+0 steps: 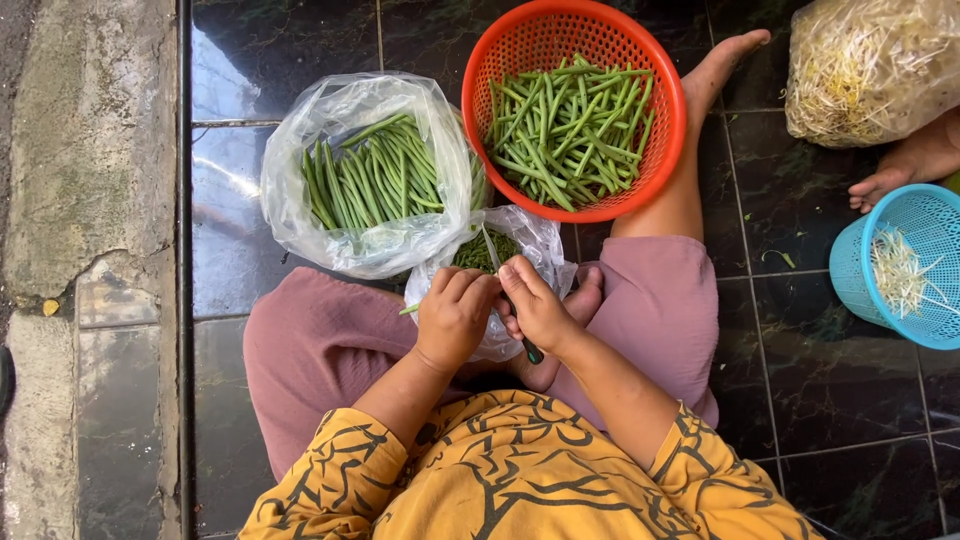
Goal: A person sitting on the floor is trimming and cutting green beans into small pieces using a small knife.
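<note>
Surface: dark tiled floor (pixel 300 50) | left hand (pixel 455 315) pinches green bean (pixel 409 309), frame centre | right hand (pixel 535 310) grips knife (pixel 492 250) | orange basket (pixel 480 70), upper centre: about half full | clear bag (pixel 290 190), upper left: many beans left

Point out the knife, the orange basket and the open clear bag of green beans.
knife (pixel 492 250), head view, on the blade above the hands.
orange basket (pixel 478 60), head view, on its left rim.
clear bag of green beans (pixel 300 120), head view, on the plastic's upper left edge.
</note>
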